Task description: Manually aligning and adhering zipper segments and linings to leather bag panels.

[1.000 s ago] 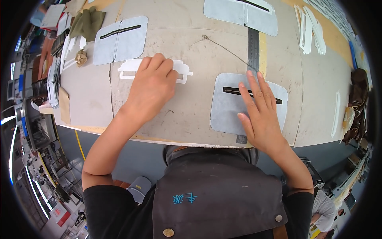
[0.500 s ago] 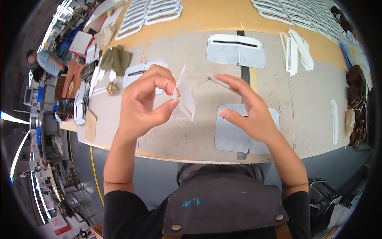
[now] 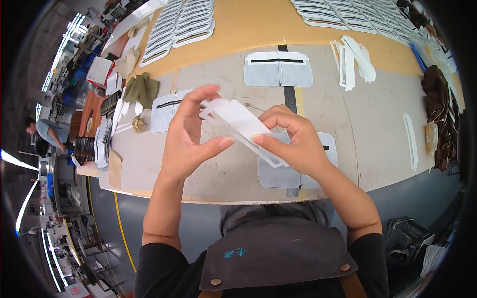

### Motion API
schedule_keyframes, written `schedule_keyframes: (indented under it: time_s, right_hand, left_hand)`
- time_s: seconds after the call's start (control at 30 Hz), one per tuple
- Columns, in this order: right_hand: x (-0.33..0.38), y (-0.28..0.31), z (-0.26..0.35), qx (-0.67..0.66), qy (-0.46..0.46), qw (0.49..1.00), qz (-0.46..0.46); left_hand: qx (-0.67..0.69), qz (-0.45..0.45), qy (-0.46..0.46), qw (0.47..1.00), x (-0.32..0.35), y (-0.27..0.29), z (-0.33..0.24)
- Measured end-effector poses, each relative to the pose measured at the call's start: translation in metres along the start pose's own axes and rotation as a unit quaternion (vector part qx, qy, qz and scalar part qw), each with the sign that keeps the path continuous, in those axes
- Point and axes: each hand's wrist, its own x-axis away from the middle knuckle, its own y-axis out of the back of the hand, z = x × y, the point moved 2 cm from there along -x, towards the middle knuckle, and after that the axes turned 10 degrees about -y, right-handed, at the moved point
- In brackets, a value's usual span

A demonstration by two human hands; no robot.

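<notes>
A thin white paper strip with a long slot cut in it [image 3: 242, 119] hangs slanted above the table. My right hand [image 3: 300, 146] pinches its lower right end between thumb and fingers. At the upper left end of the strip, my left hand [image 3: 185, 136] has thumb and fingers spread apart and grips nothing. Below the right hand, partly hidden by it, lies a light grey panel [image 3: 272, 173] with a dark slit. Another grey panel with a white strip and black slit [image 3: 262, 74] lies farther back. A third grey panel [image 3: 160, 118] is partly behind my left hand.
White slotted strips lie piled [image 3: 360, 59] at the back right, and a single strip [image 3: 410, 141] at the right. Rows of finished-looking panels [image 3: 194, 30] cover the far table. Olive cloth [image 3: 142, 89] sits left; brown fabric [image 3: 442, 119] lies right. A person [image 3: 52, 133] stands far left.
My right hand has moved left and taken hold of the white strip. My left hand has let go of it and opened. The strip has turned its broad side into view.
</notes>
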Motion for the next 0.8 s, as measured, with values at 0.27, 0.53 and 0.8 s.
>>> schedule_keyframes:
  time_s: [0.27,0.53,0.8]
  right_hand:
    - [0.023,0.021,-0.004,0.007,-0.002,1.000,-0.017]
    - [0.052,0.042,-0.017,-0.102,-0.115,0.985,-0.078]
    - [0.074,0.065,-0.024,-0.056,-0.163,0.979,-0.112]
  left_hand:
    - [0.057,0.025,0.134,0.989,0.015,0.003,0.002]
    - [0.131,-0.102,0.161,0.973,0.040,-0.001,0.028]
    - [0.076,-0.067,0.249,0.963,0.063,-0.004,0.044]
